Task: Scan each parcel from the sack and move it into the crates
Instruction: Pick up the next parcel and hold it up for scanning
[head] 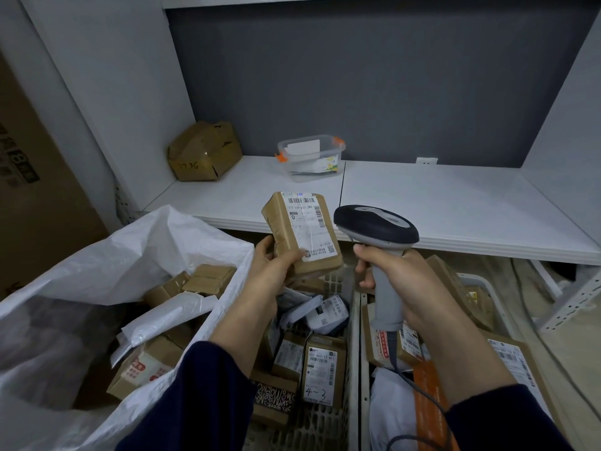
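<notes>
My left hand (271, 266) grips a small brown cardboard parcel (300, 234) by its lower end, its white barcode label facing up. My right hand (393, 281) grips the grey handle of a barcode scanner (377, 227), whose dark head sits just right of the parcel. The white woven sack (136, 255) lies open at the left with several brown and white parcels inside. Below my hands stands a white slatted crate (338, 415) with several labelled parcels, and a second crate (478, 281) at the right holds more.
A white shelf (439, 203) runs across in front of me. On it stand a dented cardboard box (205, 151) at the back left and a clear plastic container (310, 156) with orange clips. A large carton (35, 177) stands at far left. The scanner cable (419, 395) trails down over the right crate.
</notes>
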